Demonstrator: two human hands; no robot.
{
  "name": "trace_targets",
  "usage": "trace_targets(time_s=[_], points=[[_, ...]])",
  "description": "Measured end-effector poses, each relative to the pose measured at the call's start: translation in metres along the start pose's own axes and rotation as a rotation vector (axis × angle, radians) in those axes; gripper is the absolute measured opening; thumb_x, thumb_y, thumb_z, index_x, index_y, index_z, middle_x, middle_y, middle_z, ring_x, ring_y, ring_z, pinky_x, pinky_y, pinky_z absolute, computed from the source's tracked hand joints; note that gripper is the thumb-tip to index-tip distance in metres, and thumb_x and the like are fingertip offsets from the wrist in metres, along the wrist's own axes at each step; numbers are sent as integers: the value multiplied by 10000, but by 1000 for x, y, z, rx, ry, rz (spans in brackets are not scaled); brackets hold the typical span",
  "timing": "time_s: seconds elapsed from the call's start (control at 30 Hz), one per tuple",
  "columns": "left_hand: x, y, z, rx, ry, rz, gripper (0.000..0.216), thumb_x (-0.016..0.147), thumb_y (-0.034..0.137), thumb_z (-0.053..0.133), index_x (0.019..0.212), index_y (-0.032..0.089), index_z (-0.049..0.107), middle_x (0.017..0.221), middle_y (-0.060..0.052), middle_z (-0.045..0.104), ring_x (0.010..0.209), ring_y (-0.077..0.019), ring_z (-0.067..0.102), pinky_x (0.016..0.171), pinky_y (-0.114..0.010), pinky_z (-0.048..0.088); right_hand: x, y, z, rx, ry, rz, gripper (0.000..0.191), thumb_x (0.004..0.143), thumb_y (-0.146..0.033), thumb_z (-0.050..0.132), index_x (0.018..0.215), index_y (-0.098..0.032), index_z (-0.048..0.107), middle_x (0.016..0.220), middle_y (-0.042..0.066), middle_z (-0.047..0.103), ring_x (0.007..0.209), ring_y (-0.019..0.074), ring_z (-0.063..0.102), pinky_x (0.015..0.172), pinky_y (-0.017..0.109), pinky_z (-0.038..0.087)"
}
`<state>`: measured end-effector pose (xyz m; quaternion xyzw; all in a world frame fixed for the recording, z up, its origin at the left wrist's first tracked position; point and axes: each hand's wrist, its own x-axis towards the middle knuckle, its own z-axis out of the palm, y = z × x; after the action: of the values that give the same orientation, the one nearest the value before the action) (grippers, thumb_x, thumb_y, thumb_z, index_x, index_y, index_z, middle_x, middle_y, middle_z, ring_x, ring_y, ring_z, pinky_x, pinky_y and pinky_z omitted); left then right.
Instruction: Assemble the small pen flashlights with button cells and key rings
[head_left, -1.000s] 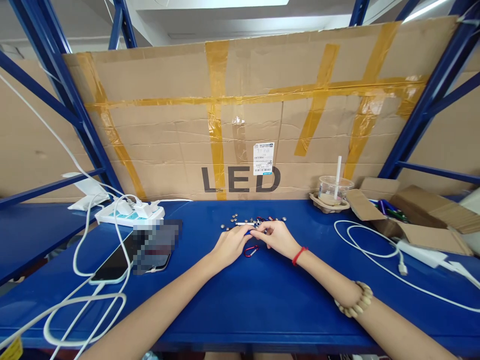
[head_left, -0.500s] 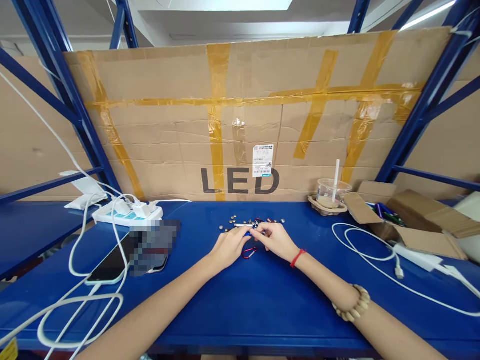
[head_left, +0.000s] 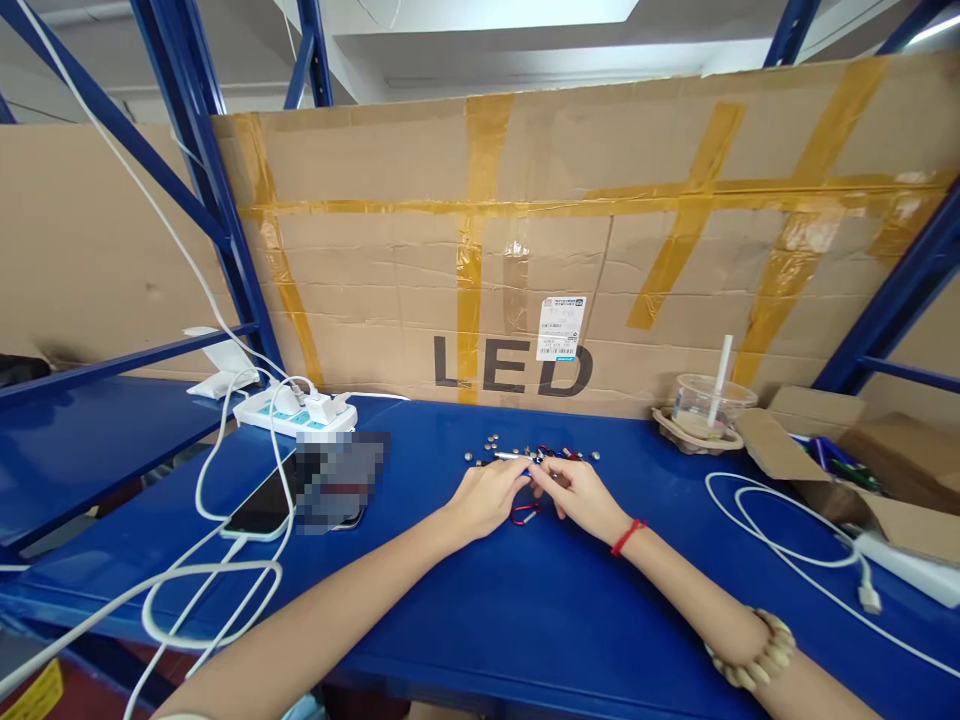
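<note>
My left hand [head_left: 489, 497] is closed, its fingertips meeting those of my right hand [head_left: 585, 496] over the blue shelf. My right hand is closed too, thumb and fingers pinched together. A speck of blue shows between the fingertips, but what they hold is too small and hidden to name. A slim silver rod [head_left: 511, 456] shows just beyond the fingers of my left hand; I cannot tell whether it is held or lying there. Closer to me, below the fingertips, lies a red carabiner [head_left: 525, 514]. Several small round metal pieces [head_left: 491, 442] are scattered behind the hands.
White cables and a power strip [head_left: 296, 415] lie left, with a phone [head_left: 262, 505] by them. A plastic cup with a straw [head_left: 709, 405] stands back right, near an open cardboard box [head_left: 780, 460]. A white cable [head_left: 765, 505] curls there. Cardboard [head_left: 375, 290] walls the back.
The whole view has shifted, so the scene sits further right. My right hand's fingers have moved slightly at the pinch; both hands stay together in the same place on the shelf.
</note>
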<state>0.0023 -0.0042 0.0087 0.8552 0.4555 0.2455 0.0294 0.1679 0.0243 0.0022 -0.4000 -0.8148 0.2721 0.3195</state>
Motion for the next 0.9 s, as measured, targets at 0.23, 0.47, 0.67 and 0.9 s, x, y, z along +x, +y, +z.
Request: trace_targets(time_s=[0.23,0.47,0.67,0.9], points=[[0,-1,2,24,8,10,213,900,225,283,1016,209,460,977,-10,608,896,-139,564,713,-227,433,1,0,1,31,-54,-13,377,832,-458,362,663,-171,539,644,2,624,348,75,492,374,193,384],[0,-2,5,87,17,2,196,895,248,310,1014,205,460,996,-14,606,917,-162,564,686,-237,445,0,-2,0,-5,-66,1,409,845,-457,328,688,-168,570,643,7,629,353,78,489,390,196,393],[-1,-3,7,113,-6,-24,204,895,260,306,1047,194,425,1006,-31,605,914,-173,572,682,-249,453,0,-1,0,-25,-76,-6,385,842,-437,350,674,-172,573,625,2,630,356,83,493,408,200,395],[-2,0,4,129,-29,-17,193,896,258,286,1018,184,417,951,-33,619,859,-175,591,655,-246,456,0,1,1,-38,-77,2,379,842,-427,353,694,-168,585,635,8,638,357,86,490,410,204,400]])
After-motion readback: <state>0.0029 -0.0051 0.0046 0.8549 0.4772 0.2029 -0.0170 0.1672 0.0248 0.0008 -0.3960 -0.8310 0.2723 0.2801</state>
